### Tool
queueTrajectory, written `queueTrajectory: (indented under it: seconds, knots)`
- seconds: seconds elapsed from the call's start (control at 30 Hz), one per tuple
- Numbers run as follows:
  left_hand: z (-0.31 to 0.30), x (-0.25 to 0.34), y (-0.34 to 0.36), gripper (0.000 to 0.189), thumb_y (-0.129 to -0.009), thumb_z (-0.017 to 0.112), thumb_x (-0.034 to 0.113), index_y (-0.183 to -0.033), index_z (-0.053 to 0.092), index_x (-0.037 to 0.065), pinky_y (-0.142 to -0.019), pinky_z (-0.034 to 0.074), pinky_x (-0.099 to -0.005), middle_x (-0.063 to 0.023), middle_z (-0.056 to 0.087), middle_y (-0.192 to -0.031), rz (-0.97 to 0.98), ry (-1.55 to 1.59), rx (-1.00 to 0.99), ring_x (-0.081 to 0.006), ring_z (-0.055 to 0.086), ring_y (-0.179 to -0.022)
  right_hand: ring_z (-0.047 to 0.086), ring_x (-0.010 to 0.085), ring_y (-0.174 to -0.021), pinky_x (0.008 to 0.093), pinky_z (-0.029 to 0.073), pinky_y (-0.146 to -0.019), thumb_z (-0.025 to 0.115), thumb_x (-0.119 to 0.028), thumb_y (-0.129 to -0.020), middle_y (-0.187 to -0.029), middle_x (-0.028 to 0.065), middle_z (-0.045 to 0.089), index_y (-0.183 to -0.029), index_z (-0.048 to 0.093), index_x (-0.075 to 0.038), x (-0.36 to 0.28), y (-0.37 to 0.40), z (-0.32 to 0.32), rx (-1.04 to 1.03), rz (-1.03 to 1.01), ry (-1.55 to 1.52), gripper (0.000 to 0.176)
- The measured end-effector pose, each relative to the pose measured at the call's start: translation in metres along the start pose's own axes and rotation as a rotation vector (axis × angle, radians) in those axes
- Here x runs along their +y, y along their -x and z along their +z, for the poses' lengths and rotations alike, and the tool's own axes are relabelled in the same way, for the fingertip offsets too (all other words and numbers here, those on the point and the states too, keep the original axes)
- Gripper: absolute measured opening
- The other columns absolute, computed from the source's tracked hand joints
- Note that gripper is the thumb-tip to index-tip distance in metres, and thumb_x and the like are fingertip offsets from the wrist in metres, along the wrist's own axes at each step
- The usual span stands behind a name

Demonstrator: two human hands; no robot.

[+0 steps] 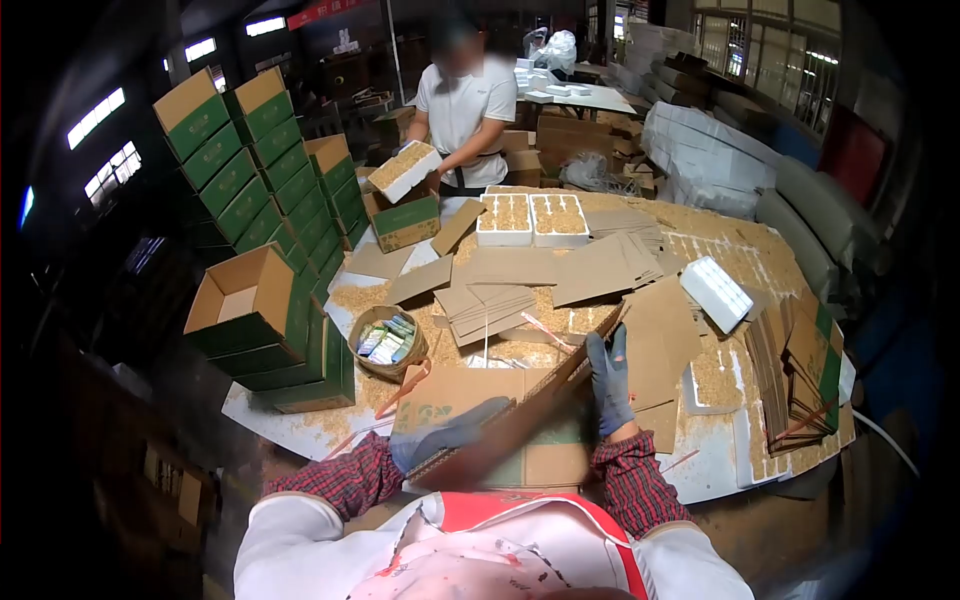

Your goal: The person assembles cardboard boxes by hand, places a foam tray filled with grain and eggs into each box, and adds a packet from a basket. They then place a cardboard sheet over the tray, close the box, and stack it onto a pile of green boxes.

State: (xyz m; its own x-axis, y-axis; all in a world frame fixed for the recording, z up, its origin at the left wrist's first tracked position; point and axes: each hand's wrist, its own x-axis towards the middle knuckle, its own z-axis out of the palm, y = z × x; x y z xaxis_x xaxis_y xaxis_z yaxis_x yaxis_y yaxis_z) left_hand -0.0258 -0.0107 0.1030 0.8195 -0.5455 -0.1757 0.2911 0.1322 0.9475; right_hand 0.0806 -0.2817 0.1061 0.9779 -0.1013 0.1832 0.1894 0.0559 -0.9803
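My two hands wear grey-blue gloves and hold a folded cardboard box (pixel 535 415), tilted in front of my chest and partly blurred. At its lower left end is my left hand (pixel 445 437), its fingers along the cardboard. My right hand (pixel 610 385) grips the upper right end, thumb and fingers pointing up around the edge. Beneath lies a flat brown and green cardboard piece (pixel 465 388) on the table. Just beyond it, several loose cardboard sheets (pixel 485 308) are spread out.
A basket of small packets (pixel 388 340) stands left of the sheets. Green boxes (pixel 245 310) are stacked at the left. White foam trays (pixel 505 222) filled with sawdust-like material sit farther back. Across the table a person (pixel 465 110) holds another tray (pixel 405 170). Folded boxes (pixel 800 375) lie right.
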Motion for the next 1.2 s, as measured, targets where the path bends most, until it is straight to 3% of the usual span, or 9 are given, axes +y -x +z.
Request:
queueTrajectory:
  seconds: [0.23,0.33,0.47,0.63,0.7,0.87,0.97,1.07,1.2]
  knots:
    - [0.012,-0.003,-0.032,0.051,-0.092,0.059,0.011,-0.140,0.044,0.002,-0.112,0.032,-0.0349,-0.0146,0.044,-0.143,0.602,-0.066,0.552,-0.0257,0.042,-0.133,0.054,0.0265,-0.122,0.0350,0.046,-0.097,0.075,-0.017,-0.082,-0.130,0.0187,0.057,-0.130,0.056,0.001,-0.018,0.032,-0.047,-0.187,-0.231,0.330,0.055]
    - [0.019,0.000,-0.055,0.047,-0.094,0.059,0.020,-0.137,0.048,0.005,-0.115,0.027,-0.0424,-0.0226,0.041,-0.143,0.711,-0.749,0.868,-0.0349,0.038,-0.135,0.053,0.0307,-0.122,0.0407,0.040,-0.105,0.072,-0.028,-0.083,-0.128,0.0185,0.058,-0.117,0.066,-0.006,0.033,0.020,-0.053,-0.902,-0.812,0.907,0.041]
    - [0.019,-0.024,-0.092,0.050,-0.098,0.051,0.039,-0.138,0.048,0.008,-0.117,0.023,-0.0506,-0.0198,0.036,-0.149,0.768,-1.455,-0.093,-0.0383,0.032,-0.139,0.041,0.0246,-0.138,0.0407,0.027,-0.116,0.072,-0.042,-0.081,-0.145,0.0159,0.047,-0.138,0.051,-0.001,0.004,0.023,-0.081,-0.877,0.175,-0.113,0.073]
    - [-0.034,-0.048,-0.126,0.052,-0.097,0.051,0.045,-0.129,0.055,0.004,-0.112,0.033,-0.0466,-0.0212,0.050,-0.136,0.569,-0.832,-0.362,-0.0372,0.044,-0.130,0.040,0.0256,-0.137,0.0398,0.034,-0.112,0.086,-0.035,-0.071,-0.150,0.0131,0.042,-0.144,0.041,0.000,0.036,0.066,-0.080,-0.486,-0.037,0.322,0.093]
    - [-0.054,-0.001,-0.085,0.054,-0.094,0.053,0.050,-0.124,0.059,0.004,-0.108,0.038,-0.0469,-0.0202,0.053,-0.132,0.368,-0.370,-0.046,-0.0372,0.047,-0.128,0.053,0.0261,-0.124,0.0322,0.045,-0.099,0.084,-0.037,-0.075,-0.133,0.0182,0.055,-0.144,0.036,0.005,0.044,0.062,-0.061,-0.162,0.229,0.349,0.094]
    - [-0.075,-0.011,-0.013,0.071,-0.085,0.057,0.063,-0.126,0.059,0.006,-0.109,0.033,-0.0548,-0.0167,0.051,-0.136,0.718,-1.593,-0.536,-0.0405,0.047,-0.126,0.039,0.0198,-0.136,0.0280,0.032,-0.110,0.045,-0.034,-0.104,-0.151,0.0108,0.037,-0.153,0.019,-0.002,0.085,0.060,-0.073,-0.396,0.241,0.075,0.065]
    - [-0.104,0.003,-0.025,0.070,-0.089,0.053,0.062,-0.131,0.052,0.006,-0.108,0.037,-0.0488,-0.0144,0.051,-0.136,0.819,-1.297,0.078,-0.0335,0.048,-0.126,0.033,0.0194,-0.140,0.0345,0.026,-0.115,0.046,-0.031,-0.104,-0.145,0.0095,0.044,-0.151,0.030,-0.005,0.000,0.049,-0.051,-0.332,0.099,-0.378,0.056]
    - [-0.118,-0.004,-0.057,0.071,-0.093,0.046,0.062,-0.137,0.044,0.005,-0.108,0.037,-0.0457,-0.0143,0.048,-0.138,0.516,-0.365,0.465,-0.0317,0.046,-0.128,0.048,0.0222,-0.128,0.0360,0.037,-0.107,0.050,-0.031,-0.103,-0.133,0.0104,0.053,-0.136,0.048,-0.003,-0.013,0.027,-0.034,-0.412,-0.506,0.260,0.044]
    - [-0.141,-0.118,-0.067,0.074,-0.098,0.037,0.061,-0.146,0.033,0.005,-0.108,0.037,-0.0416,-0.0143,0.045,-0.142,0.109,-0.006,0.588,-0.0292,0.044,-0.130,0.060,0.0293,-0.106,0.0367,0.047,-0.087,0.052,-0.047,-0.097,-0.122,0.0170,0.061,-0.114,0.063,-0.002,0.011,0.001,-0.022,-0.371,0.451,0.559,0.049]
